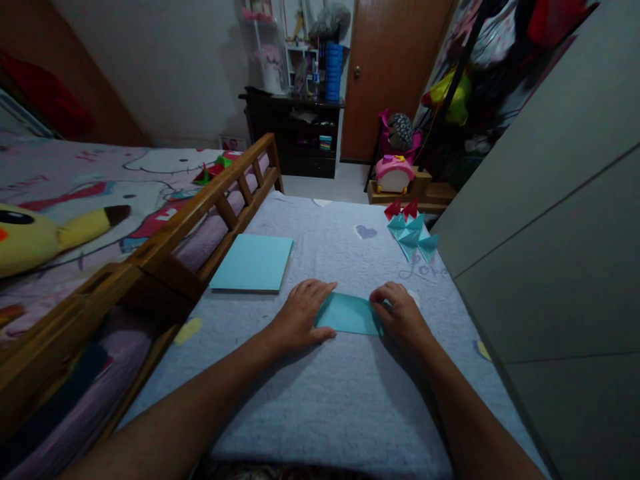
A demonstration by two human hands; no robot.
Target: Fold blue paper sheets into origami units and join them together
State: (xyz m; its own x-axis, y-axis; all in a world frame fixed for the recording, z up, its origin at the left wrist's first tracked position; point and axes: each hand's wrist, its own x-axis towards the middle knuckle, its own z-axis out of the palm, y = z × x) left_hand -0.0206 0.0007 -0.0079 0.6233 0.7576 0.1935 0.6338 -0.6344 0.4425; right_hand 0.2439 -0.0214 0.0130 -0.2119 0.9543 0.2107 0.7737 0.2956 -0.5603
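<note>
A folded light blue paper [349, 315] lies flat on the grey bed cover [330, 393] in front of me. My left hand [300, 313] rests palm down on its left end, fingers stretched out flat. My right hand [399, 313] presses on the paper's right end with its fingers curled down onto the edge. Both forearms reach in from the bottom of the view.
A stack of light blue sheets [253, 263] lies to the left. Folded blue and red paper shapes [411, 231] sit at the far right. A wooden bed rail [200, 207] runs along the left, a grey wardrobe [555, 233] along the right.
</note>
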